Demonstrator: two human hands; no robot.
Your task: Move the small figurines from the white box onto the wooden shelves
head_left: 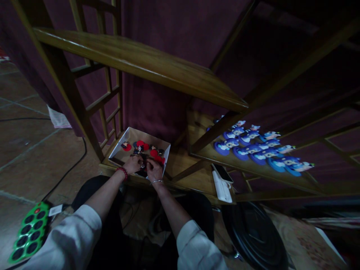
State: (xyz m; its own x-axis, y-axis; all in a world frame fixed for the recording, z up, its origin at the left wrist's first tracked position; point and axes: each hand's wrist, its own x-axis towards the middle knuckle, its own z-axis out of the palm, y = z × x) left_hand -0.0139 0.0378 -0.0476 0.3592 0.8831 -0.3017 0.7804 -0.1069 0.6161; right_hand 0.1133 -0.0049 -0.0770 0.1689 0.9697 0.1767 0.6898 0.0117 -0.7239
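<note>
We observe a shallow box on the low wooden board of the shelving, directly ahead of the seated person's knees; we judge that this position puts its contents within reach of both hands. Its raised walls contain the small red-and-black figures, which lie loosely inside. The blue figures occupy a separate board to the right, set close together in rough rows, an arrangement that we take to keep the two groups apart. Beside them, a phone rests partly on a white object (its nature is unclear to us).

Both hands are inside the box, fingers bent and converging near its front wall. The left hand and right hand meet over dark pieces; blur and shadow prevent us from determining whether either grips one or merely touches it.
</note>
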